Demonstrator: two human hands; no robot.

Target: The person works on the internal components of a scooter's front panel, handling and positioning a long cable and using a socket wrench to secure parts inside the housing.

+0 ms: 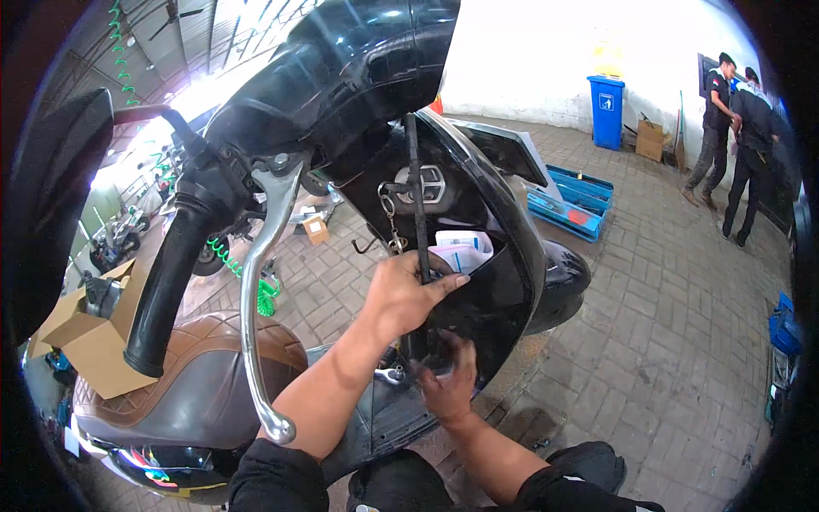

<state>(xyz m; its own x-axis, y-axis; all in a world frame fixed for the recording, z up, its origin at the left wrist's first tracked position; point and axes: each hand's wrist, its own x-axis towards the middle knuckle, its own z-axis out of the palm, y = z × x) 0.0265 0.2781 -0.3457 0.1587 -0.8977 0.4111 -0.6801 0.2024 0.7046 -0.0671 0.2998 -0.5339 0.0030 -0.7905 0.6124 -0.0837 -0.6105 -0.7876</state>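
A long black cable or hose (418,200) hangs upright in front of the scooter's black inner leg shield (499,294). My left hand (403,294) is closed round it, thumb pointing right. Below, my right hand (450,380) is by the lower part of the leg shield, near the dark lower end of the cable; its fingers are blurred, so any grip is unclear. Behind the cable, a key ring with a chain (392,213) hangs by the ignition switch. Folded white papers (462,250) stick out of the front pocket just right of my left hand.
The handlebar grip (171,286) and silver brake lever (252,316) jut out at left, above the brown seat (196,354). An open cardboard box (111,341) rests by the seat. A blue toolbox (570,205), a blue bin (606,111) and two people (740,141) are farther right.
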